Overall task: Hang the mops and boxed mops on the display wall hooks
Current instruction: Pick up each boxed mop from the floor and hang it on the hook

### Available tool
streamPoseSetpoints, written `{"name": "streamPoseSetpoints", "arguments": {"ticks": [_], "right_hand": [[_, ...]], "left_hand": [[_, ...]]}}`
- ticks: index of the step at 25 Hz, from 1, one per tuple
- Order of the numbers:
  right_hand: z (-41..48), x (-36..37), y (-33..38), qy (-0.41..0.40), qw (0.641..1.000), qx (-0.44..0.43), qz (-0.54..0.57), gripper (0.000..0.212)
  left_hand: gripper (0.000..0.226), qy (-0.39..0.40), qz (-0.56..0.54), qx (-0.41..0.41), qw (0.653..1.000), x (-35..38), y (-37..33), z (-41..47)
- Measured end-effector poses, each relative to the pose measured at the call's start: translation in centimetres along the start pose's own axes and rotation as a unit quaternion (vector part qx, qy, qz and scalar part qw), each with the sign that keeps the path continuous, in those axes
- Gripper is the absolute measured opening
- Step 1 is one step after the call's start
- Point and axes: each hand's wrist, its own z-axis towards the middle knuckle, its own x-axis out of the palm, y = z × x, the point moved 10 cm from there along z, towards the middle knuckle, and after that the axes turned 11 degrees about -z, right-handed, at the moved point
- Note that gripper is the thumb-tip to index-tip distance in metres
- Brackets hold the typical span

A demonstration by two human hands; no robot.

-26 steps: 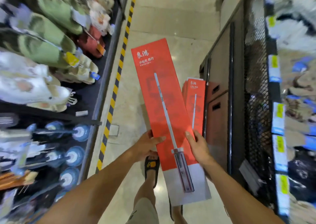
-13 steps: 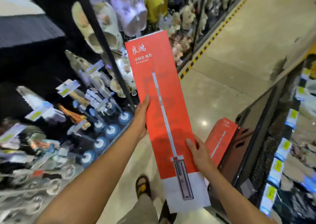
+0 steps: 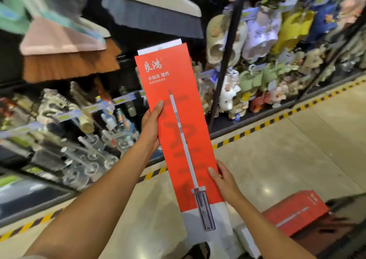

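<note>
A long red boxed mop (image 3: 178, 124) with a white bottom end and a printed mop picture stands nearly upright in front of me, top leaning left. My left hand (image 3: 151, 125) grips its left edge about halfway up, thumb on the front. My right hand (image 3: 222, 178) grips its right edge lower down. A second red boxed mop (image 3: 295, 212) lies tilted at the lower right. The dark display wall (image 3: 128, 47) is behind the box's top.
Brooms (image 3: 65, 55) with pink, brown and grey heads hang at upper left. Shelves of brushes and bottles (image 3: 83, 132) fill the left. Slippers (image 3: 257, 47) hang at upper right beside a black pole (image 3: 225, 55). A yellow-black floor stripe (image 3: 277, 118) edges the tiled aisle.
My view swung left and up from the aisle to the display wall. The box rose with it, and my left hand slid higher up its left edge.
</note>
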Motion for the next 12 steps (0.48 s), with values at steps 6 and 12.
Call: {"name": "streamPoseSetpoints", "arguments": {"ticks": [6,12], "right_hand": [[0.0,12.9,7.3,0.153,0.979,-0.062,-0.122,0.047],[-2.5,25.9,21.6,0.191,0.949,-0.195,-0.158,0.090]], "left_hand": [[0.065,-0.054,-0.018,0.096,0.994,-13.4,-11.4,-6.6],[0.075,-0.085,0.022,0.184,0.979,-26.2,-21.9,-17.4]]}}
